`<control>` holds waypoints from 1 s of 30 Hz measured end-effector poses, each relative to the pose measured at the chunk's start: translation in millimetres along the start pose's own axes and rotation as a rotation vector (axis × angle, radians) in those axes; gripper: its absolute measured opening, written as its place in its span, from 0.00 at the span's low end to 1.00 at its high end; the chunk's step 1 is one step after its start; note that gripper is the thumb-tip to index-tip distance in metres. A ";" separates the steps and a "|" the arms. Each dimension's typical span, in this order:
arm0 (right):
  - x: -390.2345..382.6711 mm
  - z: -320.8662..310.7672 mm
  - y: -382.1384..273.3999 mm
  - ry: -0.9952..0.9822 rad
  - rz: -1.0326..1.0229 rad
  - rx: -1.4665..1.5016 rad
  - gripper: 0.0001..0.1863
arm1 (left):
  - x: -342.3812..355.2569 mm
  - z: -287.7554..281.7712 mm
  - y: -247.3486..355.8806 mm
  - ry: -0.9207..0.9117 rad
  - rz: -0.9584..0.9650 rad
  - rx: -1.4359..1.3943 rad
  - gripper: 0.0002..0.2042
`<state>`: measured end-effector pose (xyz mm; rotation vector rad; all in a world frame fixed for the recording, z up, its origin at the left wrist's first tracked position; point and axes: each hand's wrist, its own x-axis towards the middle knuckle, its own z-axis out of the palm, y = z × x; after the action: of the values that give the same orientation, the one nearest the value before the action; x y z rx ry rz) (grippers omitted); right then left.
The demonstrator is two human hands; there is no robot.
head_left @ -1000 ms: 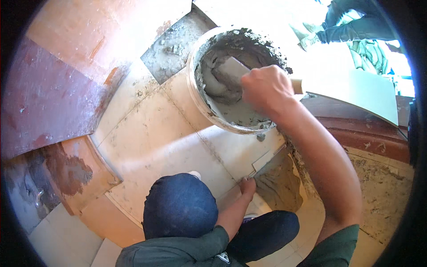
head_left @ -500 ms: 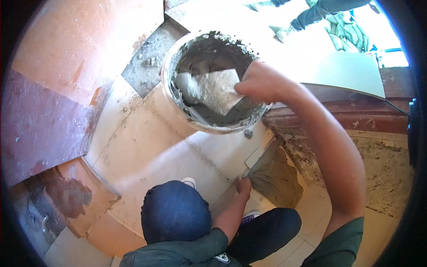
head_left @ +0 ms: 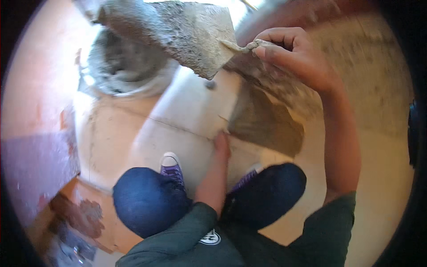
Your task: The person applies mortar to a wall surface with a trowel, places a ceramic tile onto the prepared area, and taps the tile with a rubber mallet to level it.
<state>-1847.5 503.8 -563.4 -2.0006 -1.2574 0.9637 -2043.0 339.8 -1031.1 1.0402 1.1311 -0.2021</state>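
My right hand (head_left: 293,55) is closed in a pinch on the thin, crusted handle of a trowel (head_left: 202,35). The trowel's broad flat blade is raised and tilted, with a thick heap of wet grey mortar (head_left: 138,24) along its left side. Beneath and left of it stands a round bucket (head_left: 129,92), blurred, with grey mortar inside. Low over the floor, my left hand (head_left: 222,144) is closed beside the corner of a dark grey-brown patch (head_left: 267,122). What those fingers hold is too small to make out.
Pale floor tiles (head_left: 178,118) spread around my purple shoes (head_left: 171,171). A small grey lump (head_left: 210,84) lies near the bucket. Rough, mortar-smeared ground (head_left: 364,71) is at the right. Reddish-brown boards (head_left: 38,164) stand at the left.
The trowel has risen out of the bucket and now carries mortar. My view has shifted, so the bucket appears farther left. My left hand stays low beside the dark patch.
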 end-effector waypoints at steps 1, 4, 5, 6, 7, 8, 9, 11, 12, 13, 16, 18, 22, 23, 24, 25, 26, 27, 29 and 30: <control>-32.2 -5.7 20.0 0.078 0.014 -0.076 0.16 | -4.0 -3.5 0.7 0.010 -0.026 -0.379 0.16; -126.7 -14.6 67.6 0.221 0.064 -0.265 0.17 | -7.7 -11.8 20.0 0.035 -0.216 -0.836 0.22; -156.9 -11.7 82.6 0.258 0.108 -0.316 0.17 | -12.4 -13.0 25.2 0.040 -0.231 -0.806 0.23; -185.4 -4.8 97.7 0.334 0.159 -0.373 0.17 | -15.4 -14.4 30.4 0.047 -0.223 -0.776 0.24; -212.1 4.8 113.1 0.407 0.220 -0.421 0.17 | -18.7 -15.4 34.9 0.058 -0.236 -0.767 0.24; -234.9 16.6 131.8 0.488 0.249 -0.422 0.17 | -21.1 -16.4 38.1 0.041 -0.212 -0.750 0.26; -255.6 29.3 152.3 0.567 0.274 -0.425 0.16 | -22.7 -16.9 40.8 0.028 -0.206 -0.758 0.27; -289.3 53.5 200.5 0.654 0.310 -0.478 0.16 | -26.0 -17.6 42.1 0.019 -0.194 -0.739 0.29; -303.4 64.8 225.2 0.666 0.318 -0.532 0.15 | -27.0 -17.9 41.8 0.020 -0.184 -0.715 0.28; -317.3 73.6 247.5 0.676 0.325 -0.587 0.15 | -27.3 -18.1 41.6 0.015 -0.189 -0.703 0.28; -352.8 91.7 294.9 0.542 0.620 -0.722 0.16 | -26.4 -19.2 41.0 0.016 -0.180 -0.663 0.29; -371.9 95.3 303.6 0.572 0.656 -0.750 0.16 | -24.1 -18.0 41.6 0.013 -0.174 -0.662 0.30; -390.0 95.6 288.4 0.613 0.829 -0.650 0.16 | -23.8 -17.9 40.3 0.056 -0.198 -0.661 0.32; -388.1 92.9 284.1 0.593 0.884 -0.561 0.16 | -22.4 -17.1 41.2 0.034 -0.170 -0.663 0.33; -385.2 92.1 279.8 0.569 0.936 -0.471 0.17 | -22.6 -17.2 40.8 0.038 -0.182 -0.675 0.33; -379.9 92.8 277.0 0.545 1.002 -0.377 0.17 | -22.8 -17.2 40.7 0.047 -0.195 -0.685 0.34; -372.7 95.0 275.7 0.521 1.037 -0.269 0.18 | -23.5 -17.6 40.6 0.039 -0.186 -0.680 0.34; -364.4 99.3 275.6 0.503 1.089 -0.155 0.20 | -24.4 -18.4 40.7 0.031 -0.176 -0.670 0.35; -353.4 110.7 274.6 0.432 1.166 -0.127 0.21 | -25.7 -18.8 41.4 0.020 -0.161 -0.651 0.35; -350.4 118.4 274.6 0.377 1.194 -0.214 0.22 | -26.0 -19.7 42.2 0.016 -0.157 -0.643 0.35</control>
<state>-1910.7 87.5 -750.3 -2.9387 0.1649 0.8379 -2041.9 368.6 -986.3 0.3839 1.1822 0.0503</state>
